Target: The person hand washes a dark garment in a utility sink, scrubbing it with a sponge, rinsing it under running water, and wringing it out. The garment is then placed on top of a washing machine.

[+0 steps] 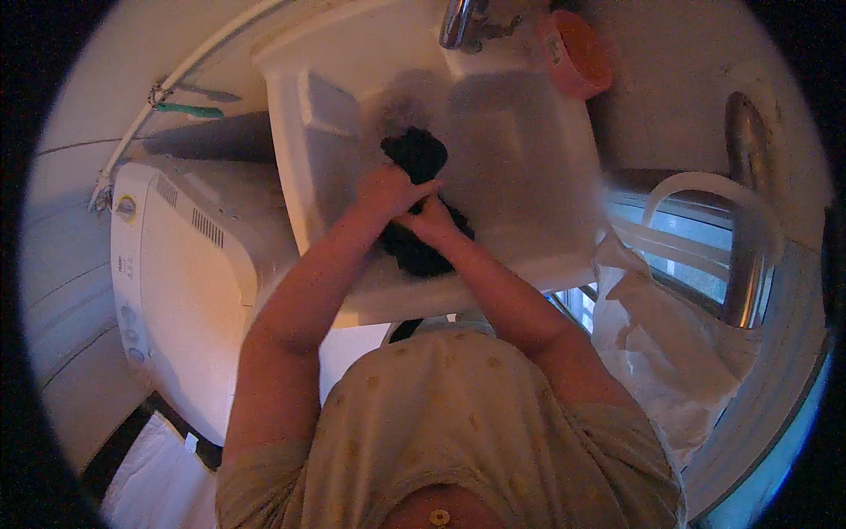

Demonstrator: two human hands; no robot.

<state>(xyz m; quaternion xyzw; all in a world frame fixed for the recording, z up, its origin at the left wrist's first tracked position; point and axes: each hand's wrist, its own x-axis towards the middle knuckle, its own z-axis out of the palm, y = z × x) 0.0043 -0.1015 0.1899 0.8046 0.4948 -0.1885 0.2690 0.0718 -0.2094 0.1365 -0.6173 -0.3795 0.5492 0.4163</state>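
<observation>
A dark, bunched cloth (423, 248) is gripped in both of my hands over a white sink basin (529, 231). My left hand (385, 192) closes around its upper part, and a wad of the cloth sticks out above the fist towards the tap. Just below and to the right, my right hand (433, 219) holds the middle of the same cloth, touching the left hand. The lower part hangs towards the near wall of the basin. Most fingertips are hidden by the hands and the fabric.
A chrome tap (455, 26) is at the far side. A pink round container (575, 56) sits on the basin's far right corner. To the left stands a white appliance (192, 284); at right are a metal pipe (743, 218), a pale hose (707, 182) and a plastic bag (654, 344).
</observation>
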